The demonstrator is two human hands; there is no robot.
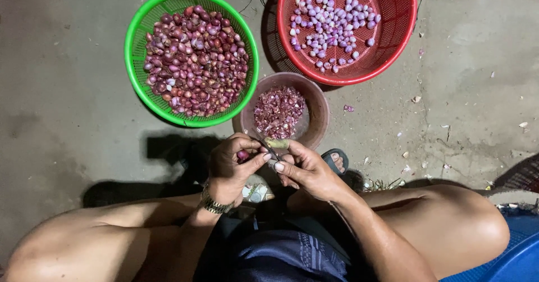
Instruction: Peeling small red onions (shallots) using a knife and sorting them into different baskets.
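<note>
My left hand [233, 164] is closed around a small purple shallot [242, 155], held just below the brown bowl. My right hand [306, 169] grips a small knife [268, 146] whose blade touches the shallot. The two hands meet above my lap. A green basket [137, 40] at the upper left is full of unpeeled dark red shallots. In the red basket [401, 12] at the upper right lie several peeled pale purple shallots. A brown bowl [317, 99] between them holds purple skins and trimmings.
I sit low on a concrete floor with knees spread to both sides. A foot in a dark sandal [336, 161] sits beside the bowl. Bits of peel [412, 98] litter the floor at right. A blue object [519, 257] fills the lower right corner.
</note>
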